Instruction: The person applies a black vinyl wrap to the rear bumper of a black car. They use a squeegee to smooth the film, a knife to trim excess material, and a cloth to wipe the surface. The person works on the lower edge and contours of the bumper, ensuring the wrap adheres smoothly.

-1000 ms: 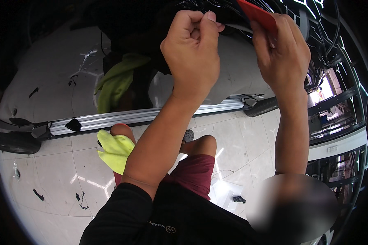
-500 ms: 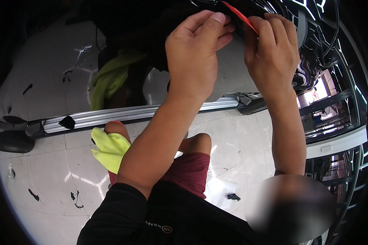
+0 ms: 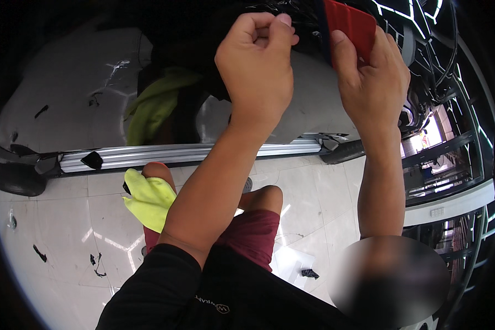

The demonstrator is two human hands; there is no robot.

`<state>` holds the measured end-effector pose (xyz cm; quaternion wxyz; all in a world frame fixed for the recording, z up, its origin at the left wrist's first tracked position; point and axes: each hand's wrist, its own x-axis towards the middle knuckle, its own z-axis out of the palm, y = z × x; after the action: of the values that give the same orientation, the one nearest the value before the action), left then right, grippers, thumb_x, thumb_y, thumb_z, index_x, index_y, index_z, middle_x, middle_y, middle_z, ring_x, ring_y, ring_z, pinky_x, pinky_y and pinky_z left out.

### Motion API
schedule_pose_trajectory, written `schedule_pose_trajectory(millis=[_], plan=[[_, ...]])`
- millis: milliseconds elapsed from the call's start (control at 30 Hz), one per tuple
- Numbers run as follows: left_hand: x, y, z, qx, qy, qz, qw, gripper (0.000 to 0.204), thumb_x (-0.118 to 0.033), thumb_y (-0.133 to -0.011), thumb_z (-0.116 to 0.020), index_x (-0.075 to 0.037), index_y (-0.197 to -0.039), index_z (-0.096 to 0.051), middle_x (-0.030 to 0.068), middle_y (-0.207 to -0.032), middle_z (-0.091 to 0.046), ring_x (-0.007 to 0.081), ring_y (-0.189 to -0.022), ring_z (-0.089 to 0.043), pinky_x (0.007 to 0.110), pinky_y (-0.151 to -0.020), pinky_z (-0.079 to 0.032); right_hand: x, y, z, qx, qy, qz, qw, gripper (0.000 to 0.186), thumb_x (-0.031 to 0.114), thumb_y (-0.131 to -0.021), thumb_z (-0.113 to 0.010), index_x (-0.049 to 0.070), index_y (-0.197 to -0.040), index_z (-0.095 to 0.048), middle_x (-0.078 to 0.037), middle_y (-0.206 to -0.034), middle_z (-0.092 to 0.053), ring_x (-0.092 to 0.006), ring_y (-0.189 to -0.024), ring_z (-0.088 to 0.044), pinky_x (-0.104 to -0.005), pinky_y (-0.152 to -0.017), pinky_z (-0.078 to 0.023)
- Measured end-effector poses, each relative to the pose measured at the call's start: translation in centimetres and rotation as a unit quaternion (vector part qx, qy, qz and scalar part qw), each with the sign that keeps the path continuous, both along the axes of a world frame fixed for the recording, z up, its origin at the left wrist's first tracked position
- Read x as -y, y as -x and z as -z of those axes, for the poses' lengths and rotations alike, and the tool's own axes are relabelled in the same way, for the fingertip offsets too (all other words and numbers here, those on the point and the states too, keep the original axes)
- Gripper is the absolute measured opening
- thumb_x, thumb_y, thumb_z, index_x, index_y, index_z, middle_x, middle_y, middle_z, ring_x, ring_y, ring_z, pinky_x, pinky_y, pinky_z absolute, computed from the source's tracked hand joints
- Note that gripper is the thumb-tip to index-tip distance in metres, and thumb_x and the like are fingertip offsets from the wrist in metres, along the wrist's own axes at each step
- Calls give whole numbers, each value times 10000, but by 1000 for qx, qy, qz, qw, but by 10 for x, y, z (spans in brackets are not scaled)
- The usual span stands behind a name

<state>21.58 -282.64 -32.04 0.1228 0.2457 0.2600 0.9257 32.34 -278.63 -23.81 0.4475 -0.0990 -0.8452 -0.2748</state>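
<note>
In my right hand (image 3: 377, 88) is a flat red squeegee (image 3: 357, 25) with a dark edge, gripped between thumb and fingers. It is held up close to the glossy black side of a vehicle (image 3: 66, 93). To its left, my left hand (image 3: 258, 77) is raised in front of the same dark panel, thumb pressed against the curled fingers. Whatever the left fingers pinch, if anything, is too dark and small to make out. The panel mirrors the floor and a yellow-green cloth.
A yellow-green cloth (image 3: 151, 201) drapes over my left knee. Below the panel runs a ribbed silver side step (image 3: 192, 153) with a black scrap (image 3: 92, 160) on it. Dark scraps (image 3: 40, 253) and a white sheet (image 3: 292, 264) lie on the tiled floor (image 3: 66, 220).
My right hand has turned, so the squeegee, earlier nearly edge-on, now shows its broad red face. The left fingers have curled in tighter, and the two hands are slightly farther apart.
</note>
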Motion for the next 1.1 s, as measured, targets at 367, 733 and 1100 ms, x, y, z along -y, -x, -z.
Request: schedule_pose_trajectory(millis=[367,733,1100], plan=[[5,1,-5,-1,-43,54,998,242,-80,-908,-700,51,-1071,-577,143,-918,-702,207,-821,-725,273,-737,-593,-7,-16,-1,-26,38,-19,999,160,165,-833,-710,42,-827,-609,-70,-683,-597,-259,-662,-561,-373,-585,-461],[-4,15,-9,-212,16,-194,958,203,-28,-918,-663,52,-1084,-576,87,-874,-670,116,-778,-671,235,-711,-559,-6,-10,-8,-43,33,-23,998,172,181,-842,-711,36,-858,-620,-75,-707,-598,-264,-659,-572,-370,-587,-463],[30,59,-28,-509,147,-484,696,243,17,-847,-689,-52,-1080,-681,115,-1092,-616,215,-900,-648,301,-740,-540,-10,-18,-16,-61,74,-12,995,204,219,-855,-714,41,-913,-634,-95,-754,-605,-257,-635,-586,-353,-588,-474]])
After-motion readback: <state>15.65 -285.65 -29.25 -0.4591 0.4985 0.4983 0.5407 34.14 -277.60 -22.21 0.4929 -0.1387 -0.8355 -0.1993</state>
